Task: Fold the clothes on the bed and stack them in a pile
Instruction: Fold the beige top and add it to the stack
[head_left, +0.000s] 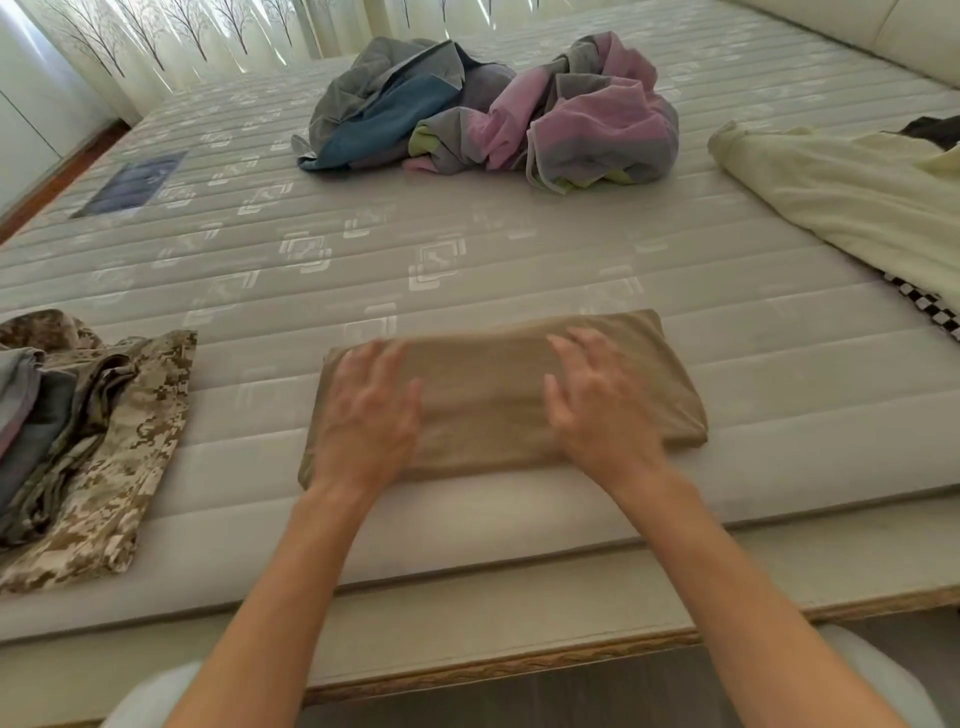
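The mattress (467, 249) carries all your work, and by my reading the task is roughly half done. The largest outstanding item is the loose heap of grey, blue and pink garments (488, 109) at the far middle of the bed, entirely unfolded. At the right edge a cream garment (841, 197) lies spread out, also unfolded, with a dark piece and a checkered piece partly showing beside it; I cannot tell what those are.

At the near left sits your pile (88, 441): a camouflage garment at the bottom with grey pieces on top, roughly squared but loosely stacked.

Directly before you, near the front edge, lies the tan garment (498, 395), folded to a compact rectangle. It is well apart from the pile and not yet stacked.

Your left hand (366, 410) rests flat on the left part of the tan garment, fingers spread and extended. Your right hand (597, 400) rests on its right part, fingers spread likewise. Neither grips the cloth; both appear to press or smooth it. Forearms reach straight forward, nearly parallel.
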